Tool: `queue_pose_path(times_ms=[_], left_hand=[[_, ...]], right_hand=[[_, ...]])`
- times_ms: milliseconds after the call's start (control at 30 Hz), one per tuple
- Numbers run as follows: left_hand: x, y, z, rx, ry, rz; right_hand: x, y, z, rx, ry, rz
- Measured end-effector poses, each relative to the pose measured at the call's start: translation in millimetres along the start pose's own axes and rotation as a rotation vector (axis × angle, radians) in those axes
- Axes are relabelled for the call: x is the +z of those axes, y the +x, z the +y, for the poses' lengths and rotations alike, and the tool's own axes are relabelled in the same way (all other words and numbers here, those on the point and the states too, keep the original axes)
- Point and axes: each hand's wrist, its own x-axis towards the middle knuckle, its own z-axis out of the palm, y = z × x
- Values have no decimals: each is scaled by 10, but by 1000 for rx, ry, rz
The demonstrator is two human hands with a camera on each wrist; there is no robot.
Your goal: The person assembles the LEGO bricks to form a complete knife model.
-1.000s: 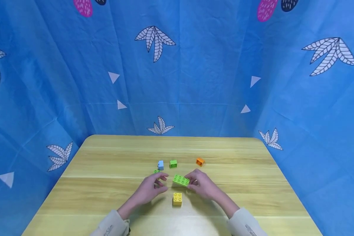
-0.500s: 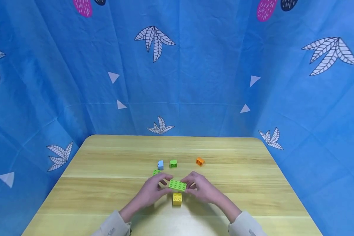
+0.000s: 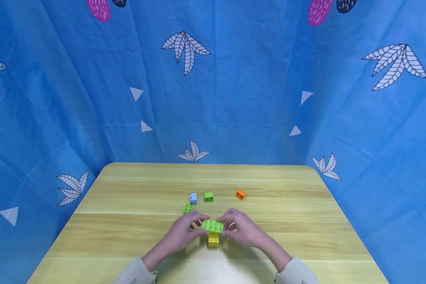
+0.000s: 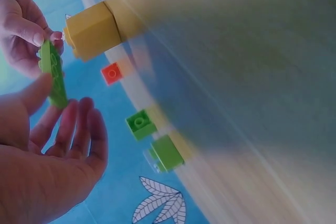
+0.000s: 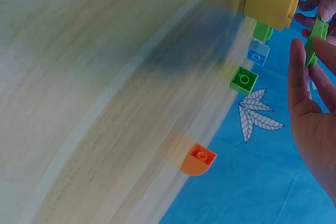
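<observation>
A flat light-green building brick [image 3: 213, 226], studs up, is held level between both hands, above the yellow brick [image 3: 213, 241] that stands on the table. In the left wrist view a gap shows between the green brick [image 4: 56, 77] and the yellow brick [image 4: 97, 31]. My left hand [image 3: 182, 232] pinches its left end with thumb and fingers. At the opposite end, my right hand [image 3: 244, 228] pinches it the same way. The right wrist view has the yellow brick [image 5: 269, 1] beside the fingers, touched by neither hand as far as I can see.
Beyond the left hand lies a green brick [image 3: 188, 208], near a light-blue brick [image 3: 193, 198]. A smaller green brick [image 3: 208, 197] rests on its side, and an orange brick [image 3: 241, 194] lies farther right. A blue patterned cloth [image 3: 213, 98] rises behind the wooden table [image 3: 145, 185].
The long green brick has come left and nearer, from beside the yellow brick to over it. My left hand, earlier apart from it, now grips its left end; the right hand has kept hold.
</observation>
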Motion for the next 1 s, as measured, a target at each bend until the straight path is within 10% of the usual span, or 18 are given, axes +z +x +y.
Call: queue_pose_path(times_ms=[1000], left_hand=[[91, -129, 4, 19, -36, -71]], right_hand=[[139, -90, 17, -10, -28, 16]])
